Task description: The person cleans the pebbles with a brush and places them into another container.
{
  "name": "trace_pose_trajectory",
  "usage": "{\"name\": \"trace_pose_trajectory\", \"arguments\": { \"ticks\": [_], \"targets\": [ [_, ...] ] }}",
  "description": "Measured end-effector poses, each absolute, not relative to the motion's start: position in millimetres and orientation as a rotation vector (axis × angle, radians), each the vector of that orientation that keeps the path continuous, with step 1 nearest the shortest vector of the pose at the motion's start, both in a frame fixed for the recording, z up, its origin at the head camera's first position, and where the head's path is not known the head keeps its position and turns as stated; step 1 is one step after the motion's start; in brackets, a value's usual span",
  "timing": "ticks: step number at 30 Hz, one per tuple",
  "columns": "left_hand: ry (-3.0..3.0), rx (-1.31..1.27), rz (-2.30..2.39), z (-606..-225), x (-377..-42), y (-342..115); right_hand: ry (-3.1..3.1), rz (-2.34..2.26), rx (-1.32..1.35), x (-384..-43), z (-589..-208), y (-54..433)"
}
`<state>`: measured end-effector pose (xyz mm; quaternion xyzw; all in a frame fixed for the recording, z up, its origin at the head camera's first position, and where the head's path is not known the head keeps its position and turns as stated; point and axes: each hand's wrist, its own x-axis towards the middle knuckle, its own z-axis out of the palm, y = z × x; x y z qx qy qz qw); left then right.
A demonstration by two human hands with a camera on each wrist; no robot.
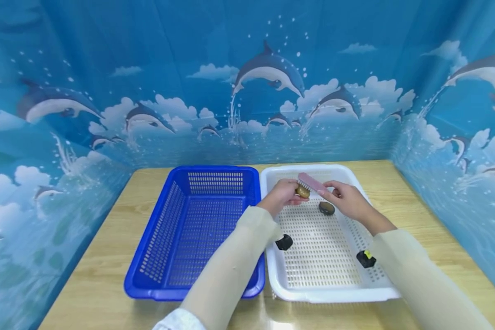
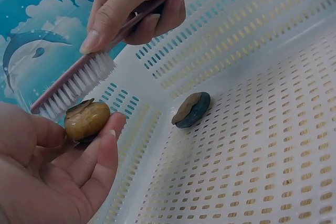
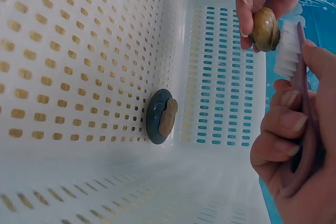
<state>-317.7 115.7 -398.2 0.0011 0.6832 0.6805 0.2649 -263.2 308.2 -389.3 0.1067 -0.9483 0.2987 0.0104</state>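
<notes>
Over the far part of the white basket [image 1: 272, 270], my left hand [image 1: 281, 192] holds a glossy yellow-brown stone [image 2: 89, 120] between thumb and fingers. A brown patch sits on the stone's upper side. My right hand [image 1: 347, 199] grips a pink brush [image 1: 310, 181] by its handle. In the left wrist view, the brush's white bristles [image 2: 86, 80] are right at the top of the stone; whether they touch is hard to tell. Below the hands, a dark grey stone [image 3: 157, 116] with a brown patch lies on the basket floor.
A blue basket [image 1: 132, 270] stands left of the white one on a wooden table [image 1: 111, 256]. Black wrist-worn devices [image 1: 284, 242] show at both sleeves. Dolphin-printed curtain [image 1: 214, 36] encloses the table at the back and sides.
</notes>
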Motion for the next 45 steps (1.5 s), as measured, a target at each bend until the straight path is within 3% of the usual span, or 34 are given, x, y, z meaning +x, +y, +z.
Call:
{"name": "trace_pose_trajectory", "arguments": {
  "ticks": [45],
  "targets": [
    [1.777, 0.068, 1.869, -394, -315, 109, -2.895, 0.963, 0.332, -263, -391, 307]
  ]
}}
